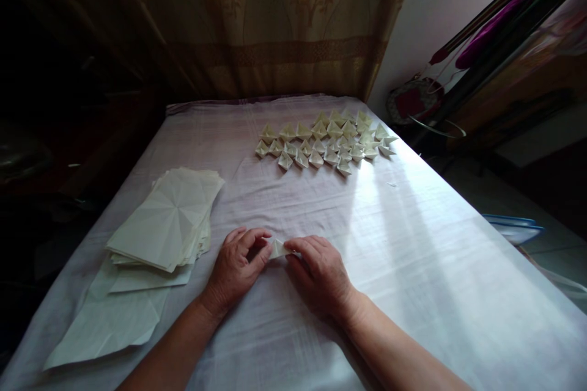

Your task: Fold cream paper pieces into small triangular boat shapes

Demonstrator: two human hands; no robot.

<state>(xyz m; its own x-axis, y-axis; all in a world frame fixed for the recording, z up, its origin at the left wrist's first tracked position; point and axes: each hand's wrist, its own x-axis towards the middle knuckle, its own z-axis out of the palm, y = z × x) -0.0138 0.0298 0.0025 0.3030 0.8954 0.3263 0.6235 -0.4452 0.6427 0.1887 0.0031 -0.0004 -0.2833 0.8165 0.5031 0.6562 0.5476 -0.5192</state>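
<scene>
Between my two hands, low over the cloth-covered table, is a small folded piece of white paper [277, 249]. My left hand [241, 259] pinches its left end between thumb and fingers. At the other end my right hand [318, 266] has its fingers closed on the paper; its fingertips partly hide that edge. A stack of creased paper sheets [169, 220] lies to the left of my left hand, with fold lines fanning out from the top sheet's middle. Farther back on the right sit several small folded paper boats [316, 159] in rows.
The table [413, 317] wears a pale checked cloth, with sunlight across its right side. A gold curtain [275, 24] hangs behind the far edge. Right of the table stand a patterned bag [415, 101] and a blue-rimmed container [513, 229].
</scene>
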